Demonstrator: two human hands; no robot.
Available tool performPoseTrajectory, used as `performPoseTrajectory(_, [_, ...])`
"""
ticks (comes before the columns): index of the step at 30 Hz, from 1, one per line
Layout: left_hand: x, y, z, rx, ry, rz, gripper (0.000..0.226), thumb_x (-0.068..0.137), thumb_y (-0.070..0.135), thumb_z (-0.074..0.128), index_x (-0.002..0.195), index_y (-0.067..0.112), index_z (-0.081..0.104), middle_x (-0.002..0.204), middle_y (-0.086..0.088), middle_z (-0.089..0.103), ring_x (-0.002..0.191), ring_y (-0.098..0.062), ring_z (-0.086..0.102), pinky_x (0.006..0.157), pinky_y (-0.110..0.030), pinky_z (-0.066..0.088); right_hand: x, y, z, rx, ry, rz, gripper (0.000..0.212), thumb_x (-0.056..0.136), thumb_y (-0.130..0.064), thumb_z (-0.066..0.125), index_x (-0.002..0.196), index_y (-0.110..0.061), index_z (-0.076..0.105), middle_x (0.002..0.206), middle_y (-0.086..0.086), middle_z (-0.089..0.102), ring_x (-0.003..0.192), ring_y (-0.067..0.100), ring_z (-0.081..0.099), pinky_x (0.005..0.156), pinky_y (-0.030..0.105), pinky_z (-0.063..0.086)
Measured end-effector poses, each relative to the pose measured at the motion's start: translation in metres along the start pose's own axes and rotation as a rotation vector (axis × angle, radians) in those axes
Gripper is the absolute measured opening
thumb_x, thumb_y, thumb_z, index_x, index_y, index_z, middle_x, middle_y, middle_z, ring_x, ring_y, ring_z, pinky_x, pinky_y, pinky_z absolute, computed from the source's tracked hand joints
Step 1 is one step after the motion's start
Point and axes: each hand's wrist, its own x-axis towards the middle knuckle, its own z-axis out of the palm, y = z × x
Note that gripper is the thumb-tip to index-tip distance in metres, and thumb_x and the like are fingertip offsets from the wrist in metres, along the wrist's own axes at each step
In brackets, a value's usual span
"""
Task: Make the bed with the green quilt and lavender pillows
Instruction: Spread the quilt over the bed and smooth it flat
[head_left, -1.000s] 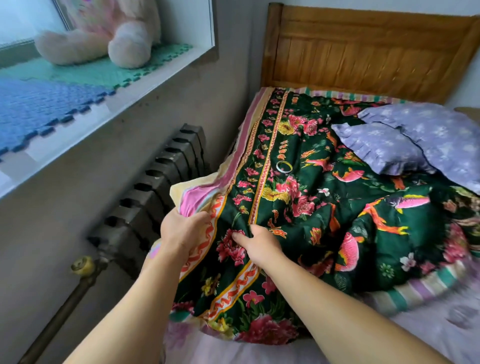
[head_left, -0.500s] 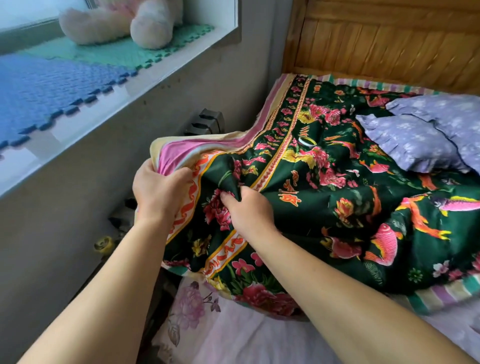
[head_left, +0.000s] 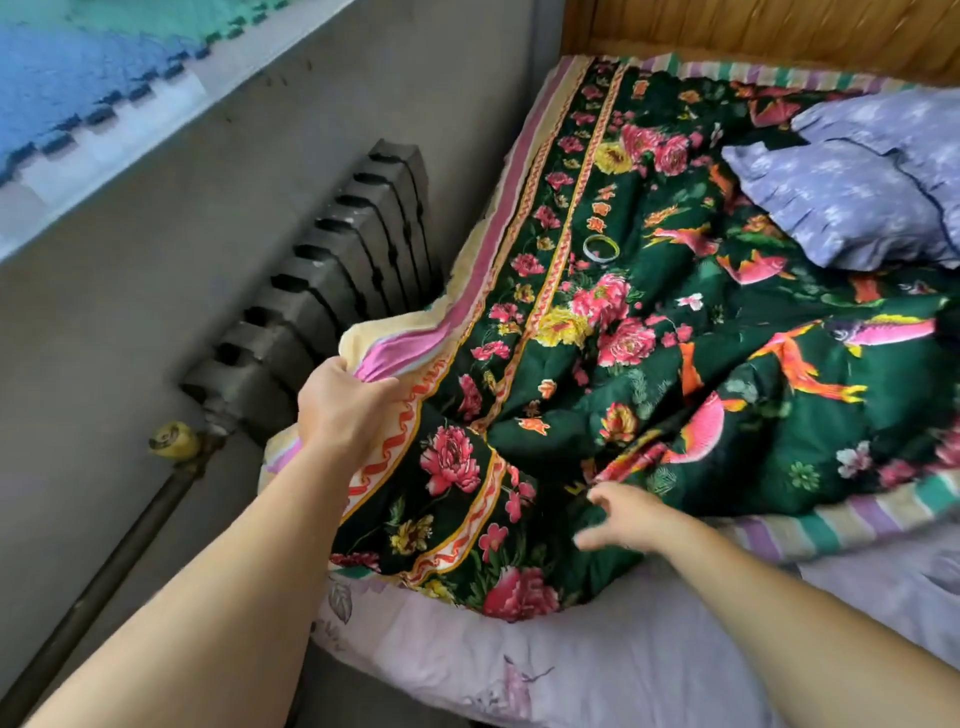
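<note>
Green quilt bunched up on the bed, pillows at the headboard end

Quilt (head_left: 675, 322) lies crumpled over the bed (head_left: 597, 670), two lavender pillows (head_left: 852, 202) on top; left hand (head_left: 345, 410) grips its pink edge by the radiator (head_left: 332, 291), right hand (head_left: 631, 517) hovers, fingers spread.

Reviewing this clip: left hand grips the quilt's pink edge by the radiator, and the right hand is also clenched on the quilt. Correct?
Not quite. In the head view the left hand does grip the green quilt's pink edge beside the radiator, but the right hand is open, fingers spread and blurred over the quilt, gripping nothing.
</note>
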Motion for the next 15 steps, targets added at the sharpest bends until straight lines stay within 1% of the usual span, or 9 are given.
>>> performPoseTrajectory(2, [0.000, 0.003, -0.001, -0.011, 0.016, -0.001, 0.033, 0.063, 0.035, 0.076, 0.085, 0.015, 0.059, 0.079, -0.006, 0.067, 0.071, -0.024, 0.066, 0.070, -0.042, 0.058, 0.001, 0.020, 0.011, -0.184, -0.029, 0.033, 0.091, 0.070, -0.044, 0.077, 0.145, -0.019, 0.031, 0.147, 0.004, 0.038, 0.134, 0.023, 0.040, 0.107, 0.032, 0.037])
performPoseTrajectory(4, [0.001, 0.008, -0.005, 0.006, 0.063, 0.003, 0.040, 0.062, 0.037, 0.077, 0.088, 0.013, 0.057, 0.085, -0.007, 0.065, 0.077, -0.026, 0.065, 0.072, -0.043, 0.057, 0.003, 0.028, 0.021, -0.329, -0.007, 0.004, 0.091, 0.072, -0.045, 0.075, 0.146, -0.023, 0.028, 0.147, 0.003, 0.036, 0.136, 0.024, 0.036, 0.108, 0.037, 0.036])
performPoseTrajectory(6, [0.005, 0.014, -0.008, 0.052, 0.164, -0.011, 0.045, 0.066, 0.037, 0.076, 0.096, 0.013, 0.053, 0.100, -0.007, 0.061, 0.091, -0.029, 0.061, 0.084, -0.044, 0.052, 0.007, 0.029, 0.028, -0.384, 0.031, -0.042, 0.083, 0.076, -0.043, 0.071, 0.145, -0.023, 0.028, 0.145, 0.002, 0.037, 0.136, 0.025, 0.035, 0.107, 0.038, 0.035])
performPoseTrajectory(9, [0.013, 0.024, -0.007, 0.199, 0.295, 0.036, 0.045, 0.076, 0.024, 0.068, 0.117, 0.016, 0.050, 0.129, -0.010, 0.045, 0.119, -0.031, 0.047, 0.105, -0.044, 0.036, 0.013, 0.028, 0.033, -0.309, 0.073, -0.079, 0.069, 0.085, -0.037, 0.064, 0.144, -0.022, 0.032, 0.144, 0.003, 0.038, 0.135, 0.025, 0.035, 0.106, 0.038, 0.034])
performPoseTrajectory(11, [0.011, 0.032, 0.006, 0.294, 0.270, 0.102, 0.053, 0.077, 0.020, 0.066, 0.127, 0.018, 0.047, 0.136, -0.011, 0.039, 0.127, -0.029, 0.040, 0.111, -0.044, 0.029, 0.015, 0.032, 0.032, -0.261, 0.097, -0.084, 0.062, 0.088, -0.035, 0.061, 0.142, -0.021, 0.035, 0.143, 0.004, 0.039, 0.133, 0.025, 0.036, 0.105, 0.038, 0.035])
performPoseTrajectory(13, [0.000, 0.036, 0.033, 0.315, 0.161, 0.146, 0.056, 0.078, 0.026, 0.068, 0.129, 0.019, 0.047, 0.134, -0.012, 0.041, 0.126, -0.030, 0.042, 0.108, -0.045, 0.031, 0.015, 0.042, 0.029, -0.240, 0.121, -0.086, 0.056, 0.090, -0.034, 0.058, 0.141, -0.021, 0.038, 0.143, 0.005, 0.040, 0.133, 0.025, 0.037, 0.105, 0.037, 0.035])
performPoseTrajectory(15, [-0.018, 0.036, 0.071, 0.295, 0.038, 0.168, 0.050, 0.080, 0.030, 0.067, 0.126, 0.020, 0.051, 0.130, -0.012, 0.045, 0.124, -0.030, 0.044, 0.102, -0.042, 0.036, 0.013, 0.059, 0.025, -0.256, 0.134, -0.093, 0.051, 0.091, -0.033, 0.056, 0.138, -0.021, 0.042, 0.140, 0.005, 0.043, 0.131, 0.025, 0.039, 0.105, 0.036, 0.036])
